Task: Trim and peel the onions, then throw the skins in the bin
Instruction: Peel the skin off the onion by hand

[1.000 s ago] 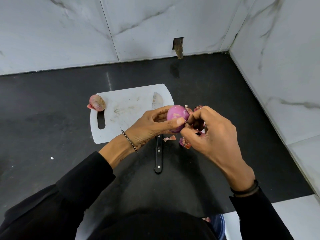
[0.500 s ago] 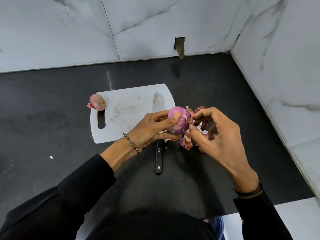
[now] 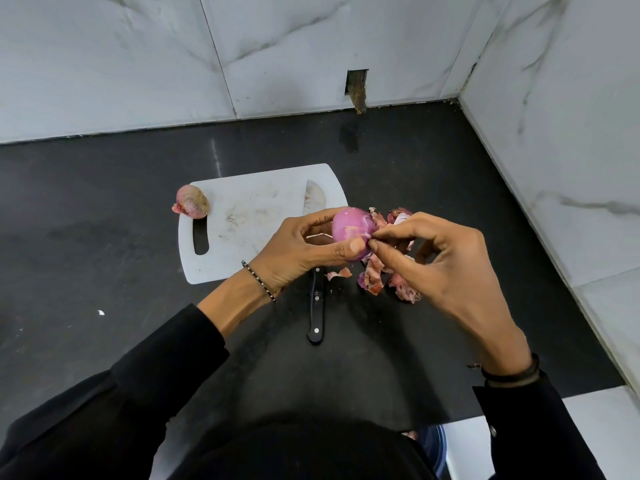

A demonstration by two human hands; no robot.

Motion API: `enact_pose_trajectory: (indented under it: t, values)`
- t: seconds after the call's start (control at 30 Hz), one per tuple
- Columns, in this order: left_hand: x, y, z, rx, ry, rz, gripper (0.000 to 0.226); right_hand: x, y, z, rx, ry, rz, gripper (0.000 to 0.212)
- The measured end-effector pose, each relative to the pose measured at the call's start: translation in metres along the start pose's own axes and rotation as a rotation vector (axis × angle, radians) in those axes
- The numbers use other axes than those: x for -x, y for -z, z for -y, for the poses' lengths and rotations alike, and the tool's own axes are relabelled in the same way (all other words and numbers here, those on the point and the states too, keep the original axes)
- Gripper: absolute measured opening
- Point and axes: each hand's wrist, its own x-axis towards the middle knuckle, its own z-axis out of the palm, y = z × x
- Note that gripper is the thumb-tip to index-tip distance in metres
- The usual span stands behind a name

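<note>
In the middle of the frame the left hand [image 3: 301, 251] grips the purple onion [image 3: 351, 230], fingers curled over its far side and the thumb pressed on its near side, holding it above the right edge of the white cutting board [image 3: 249, 220]. The right hand [image 3: 446, 271] meets it from the right: thumb and forefinger are pinched together against the onion's right side, the other fingers loosely bent; whether a shred of skin sits between the tips is too small to tell. Below and behind the hands, right of the board, a heap of loose skins [image 3: 377, 282] lies on the black counter [image 3: 104, 254]. A knife [image 3: 316, 306] lies with its blade on the board's right part and its black handle on the counter, pointing toward the bottom of the frame. The unpeeled onion [image 3: 191, 206] sits at the board's upper-left corner. At the lower edge, right of centre, the rim of a blue container [image 3: 433, 448] shows.
</note>
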Motion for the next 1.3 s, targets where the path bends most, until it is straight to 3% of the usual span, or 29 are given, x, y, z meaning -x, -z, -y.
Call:
enact_pose_trajectory:
  t: [0.07,0.23,0.53,0.83,1.0,1.1,1.3]
  values:
    - [0.001,0.0,-0.004,-0.068,-0.046,0.007,0.052,-0.003,0.001,-0.001,0.002,-0.043,0.065,0.009]
    - [0.004,-0.005,-0.009,-0.065,-0.035,0.013,0.03,-0.007,-0.008,0.001,0.17,0.068,0.087,0.03]
    - [0.003,-0.02,-0.018,-0.034,0.127,-0.159,0.045,-0.015,-0.023,0.005,0.246,0.184,-0.047,0.026]
    - [0.004,-0.021,-0.031,-0.068,0.318,-0.122,0.052,-0.02,-0.018,-0.007,0.487,0.471,0.004,0.024]
    - [-0.002,-0.027,-0.039,0.007,0.39,-0.047,0.053,-0.018,-0.011,-0.011,0.308,0.314,-0.004,0.024]
    - [-0.005,-0.026,-0.038,0.054,0.426,-0.037,0.053,-0.012,-0.012,-0.008,0.21,0.256,-0.101,0.017]
    - [-0.005,-0.012,-0.03,0.144,0.437,-0.059,0.061,-0.004,-0.009,-0.008,0.045,-0.022,-0.187,0.011]
